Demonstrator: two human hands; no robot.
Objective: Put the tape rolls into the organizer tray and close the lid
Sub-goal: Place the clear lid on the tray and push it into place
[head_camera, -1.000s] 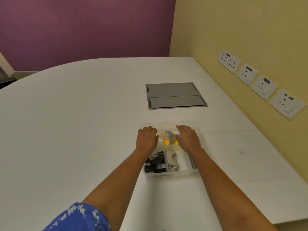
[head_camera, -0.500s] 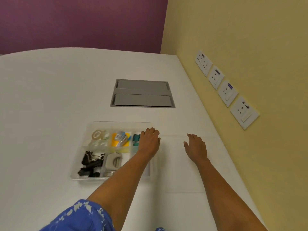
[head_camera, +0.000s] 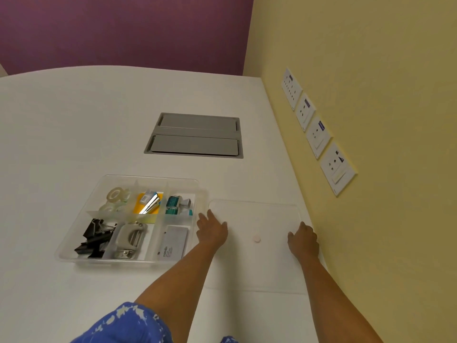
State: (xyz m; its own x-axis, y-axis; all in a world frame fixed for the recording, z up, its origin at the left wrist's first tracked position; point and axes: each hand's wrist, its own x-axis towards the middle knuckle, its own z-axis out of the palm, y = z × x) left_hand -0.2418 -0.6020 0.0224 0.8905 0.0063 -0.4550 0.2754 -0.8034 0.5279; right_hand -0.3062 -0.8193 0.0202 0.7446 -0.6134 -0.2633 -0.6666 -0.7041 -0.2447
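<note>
Lid [head_camera: 257, 263] lies flat beside tray [head_camera: 74, 253], hands at its side edges.

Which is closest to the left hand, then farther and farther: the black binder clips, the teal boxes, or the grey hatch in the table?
From the left hand:
1. Teal boxes, tray's far right compartment.
2. Black binder clips, tray's near left corner.
3. Grey hatch, set in the table beyond the tray.

Single head cam, looks fwd and down over white table [head_camera: 74, 120]; close to hands, prob. seated
</note>
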